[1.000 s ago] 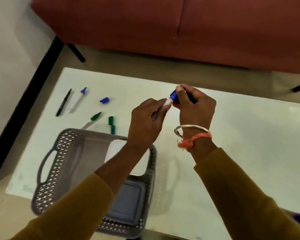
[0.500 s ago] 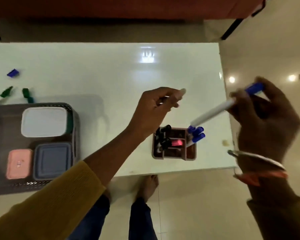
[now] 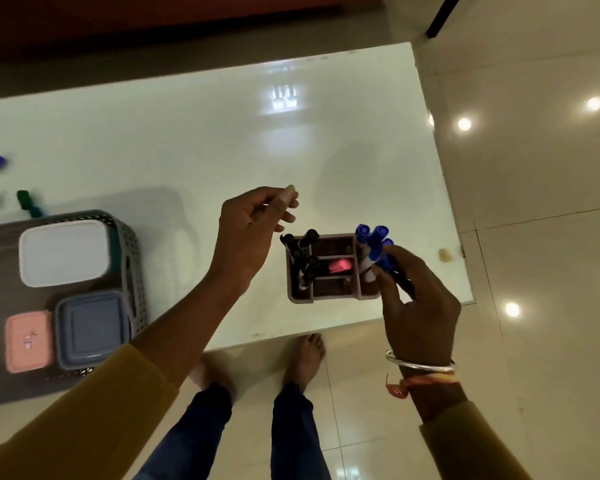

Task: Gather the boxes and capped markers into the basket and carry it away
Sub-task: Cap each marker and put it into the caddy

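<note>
Right hand [image 3: 420, 317] has its grip clamped on a blue-capped marker [image 3: 383, 260] at the desk organizer [image 3: 333, 296]; likely light and slick, best held mid-barrel. Left hand [image 3: 250, 233] hovers (its grip I cannot tell). The basket [image 3: 134, 247], holding three boxes [image 3: 65, 252], sits left on the tabletop [image 3: 222, 133].

The scene is dim and warm, and the overhead lamps show only as reflections: a streaked patch of glare on the glossy white counter [image 3: 205, 140] and three round hot spots on the tiled floor [image 3: 534, 237]. The basket [image 3: 137, 258] throws a soft grey shadow across the counter on its far side, and the sofa [image 3: 153, 15] along the top sinks into a near-black red. Blur smears the boxes [image 3: 65, 252] at the left edge and softens the right hand [image 3: 420, 306] and the blue marker [image 3: 383, 261] it holds, while the wide lens bends the counter's edges.
</note>
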